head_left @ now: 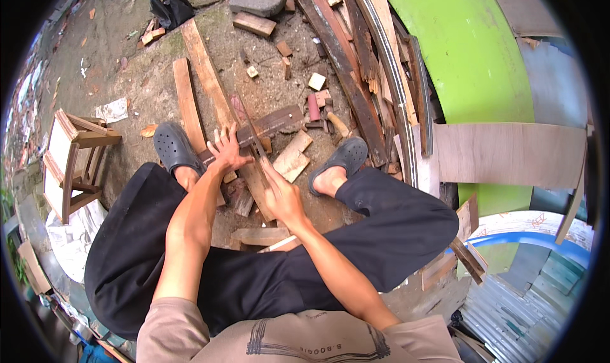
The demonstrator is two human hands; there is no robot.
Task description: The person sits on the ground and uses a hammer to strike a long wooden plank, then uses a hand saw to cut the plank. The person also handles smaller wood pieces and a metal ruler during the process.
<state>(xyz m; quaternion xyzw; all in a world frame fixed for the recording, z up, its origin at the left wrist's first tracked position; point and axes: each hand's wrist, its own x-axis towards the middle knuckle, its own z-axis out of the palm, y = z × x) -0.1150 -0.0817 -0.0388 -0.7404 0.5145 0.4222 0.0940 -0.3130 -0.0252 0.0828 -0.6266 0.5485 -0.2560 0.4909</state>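
A dark brown board [278,120] lies crosswise over a long light-brown plank [204,61] on the ground between my feet. My left hand [226,151] presses on this board with its fingers spread, holding it against the plank. My right hand [284,200] is closed around the near end of what looks like a handsaw [251,127]. Its narrow blade, seen almost edge-on, points away from me and crosses the board just right of my left hand. The handle is mostly hidden by my fingers.
Wood offcuts [292,155] and a red cylinder [313,107] lie around my shoes. A second plank [188,102] is at left. Long timbers [343,71] and a green panel [470,45] stand at right. A small wooden stool [75,163] lies at far left, a grey stone [258,1] ahead.
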